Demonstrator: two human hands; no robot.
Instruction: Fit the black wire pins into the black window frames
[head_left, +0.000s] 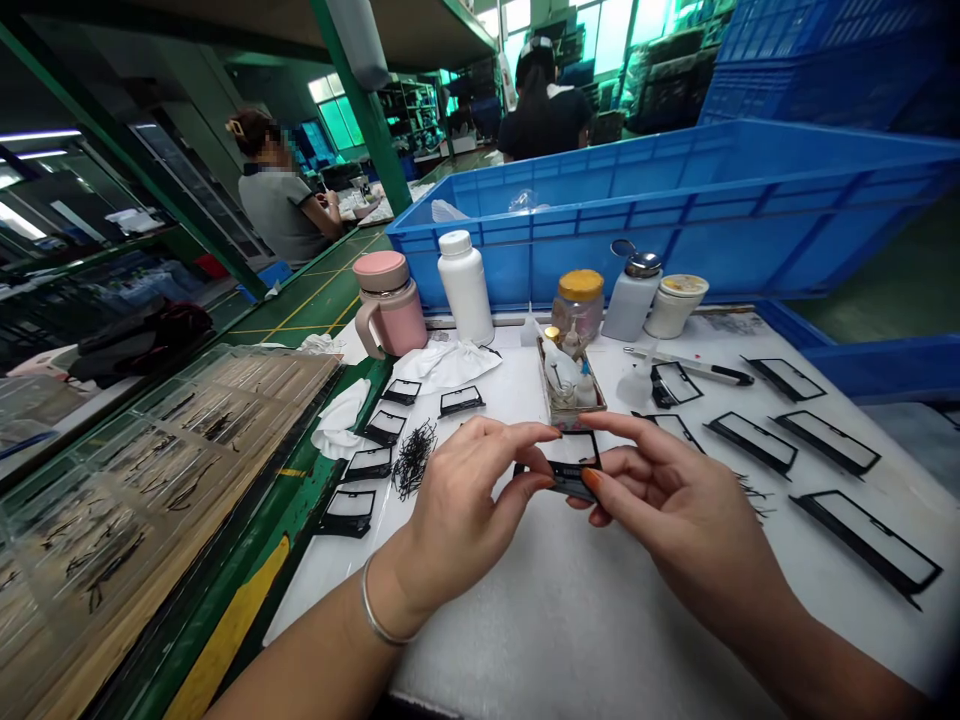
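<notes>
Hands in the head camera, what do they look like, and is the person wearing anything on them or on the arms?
The left hand and the right hand are both bare, with no gloves, and the forearms show no sleeves. A thin silver bangle sits at the left wrist. The right hand has one fingernail painted orange.

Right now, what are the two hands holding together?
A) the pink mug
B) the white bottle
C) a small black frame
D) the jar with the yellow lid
C. The left hand and the right hand both pinch a small black frame between their fingers.
</notes>
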